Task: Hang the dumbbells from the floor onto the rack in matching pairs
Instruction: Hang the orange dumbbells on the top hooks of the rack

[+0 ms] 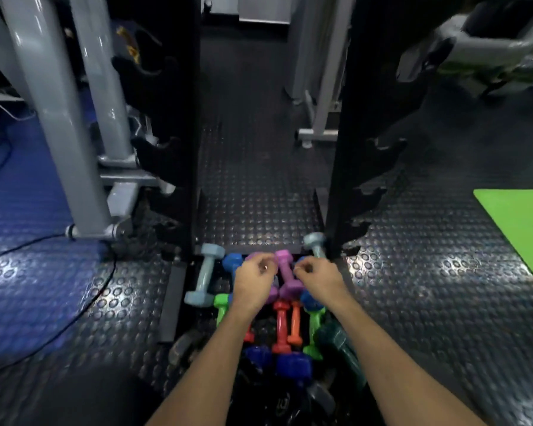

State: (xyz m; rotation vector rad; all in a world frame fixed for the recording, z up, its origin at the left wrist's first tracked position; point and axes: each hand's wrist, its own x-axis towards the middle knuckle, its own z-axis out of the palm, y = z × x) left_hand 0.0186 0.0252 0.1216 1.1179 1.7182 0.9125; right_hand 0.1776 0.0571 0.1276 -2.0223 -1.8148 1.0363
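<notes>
Head view showed nothing hung yet: every dumbbell lay on the floor (413, 287), from blue (293, 365) and red (281, 327) ones nearest. Beyond them, both hands reached with curled fingers, left hand (254, 282) and right hand (319, 279) flanking the purple dumbbell (286, 273), grasp unclear. Farther on, the rack (345, 149) hooks stood bare.

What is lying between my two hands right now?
In the head view, a purple dumbbell lies on the floor pile between the left hand and the right hand, its far head showing between the curled fingers of both.
</notes>
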